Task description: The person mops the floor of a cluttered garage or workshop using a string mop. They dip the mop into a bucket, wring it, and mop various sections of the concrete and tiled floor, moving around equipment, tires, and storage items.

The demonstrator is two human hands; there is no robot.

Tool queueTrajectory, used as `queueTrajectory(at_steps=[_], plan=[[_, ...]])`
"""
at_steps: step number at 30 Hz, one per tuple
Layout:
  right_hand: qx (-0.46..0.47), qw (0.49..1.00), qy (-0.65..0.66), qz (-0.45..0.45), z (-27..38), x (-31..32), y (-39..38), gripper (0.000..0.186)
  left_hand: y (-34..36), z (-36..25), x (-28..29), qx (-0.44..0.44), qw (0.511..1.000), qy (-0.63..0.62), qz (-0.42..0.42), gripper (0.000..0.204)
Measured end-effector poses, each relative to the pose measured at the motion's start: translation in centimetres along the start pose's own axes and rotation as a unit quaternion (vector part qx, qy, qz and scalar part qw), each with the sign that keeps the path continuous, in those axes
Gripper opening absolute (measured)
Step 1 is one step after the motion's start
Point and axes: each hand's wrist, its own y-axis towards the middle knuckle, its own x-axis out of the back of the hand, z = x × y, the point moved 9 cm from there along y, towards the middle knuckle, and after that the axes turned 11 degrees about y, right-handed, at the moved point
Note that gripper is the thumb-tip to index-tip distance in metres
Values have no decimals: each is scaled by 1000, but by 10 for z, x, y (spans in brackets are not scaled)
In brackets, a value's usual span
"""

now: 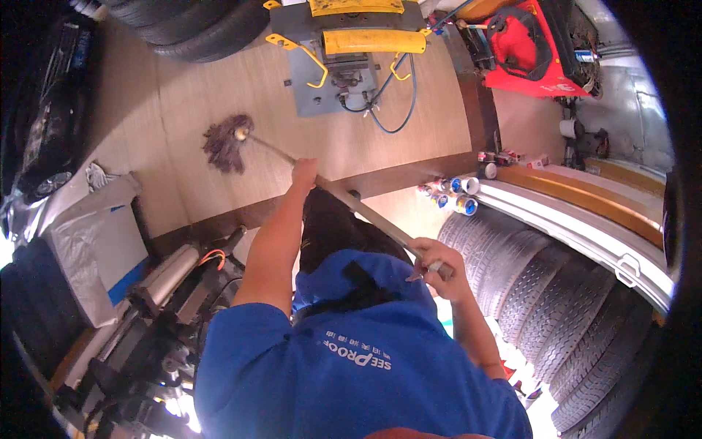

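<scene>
Mop (365, 214) runs diagonally across the front of the body, head (227, 143) down on the floor (175, 175) ahead and to the left, pole (274, 151) rising back to the right. Both hands on it: left hand (304, 174) has its fingers closed round the pole lower down, right hand (440, 265) has its fingers wrapped near the top end, a short stub poking past. Handling, my read: pole is stiff, long and light; most of the weight sits at the head, more so if wet, can't tell from here. Strands look soft and floppy, so they'll drag and splay; nothing fragile. Pole could turn slippery if damp. Best hold is what's there: one hand at the top, one well down, spread wide for leverage. Around: grey machine (314, 88) with yellow parts sits ahead, right of the head, blue hose (414, 95) looping down beside it, easy snag. Tyre stack (212, 33) caps reach at the far left, wrapped box (110, 234) sits off to the left. On the right, cans (464, 186) stand in a cluster ahead of the tyre row (563, 307), which limits swing of the top end. Red unit (537, 55) is farther off, upper right.
</scene>
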Motion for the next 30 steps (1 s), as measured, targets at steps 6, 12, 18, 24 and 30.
queueTrajectory(at_steps=[6,12,18,24,30], plan=[[126,971,-189,-72,77,12,-31,41,-52,-146,-45,46,985,-60,157,20],[140,966,-215,19,131,12,-29,50,-102,-148,-62,-23,973,-161,164,31],[104,983,-103,113,99,15,-15,39,-152,-31,-70,91,972,-144,161,34],[11,967,-41,250,5,27,6,22,-155,186,-80,363,899,-247,0,61],[6,977,-75,202,-2,132,-37,25,-152,59,-151,307,935,-168,65,43]])
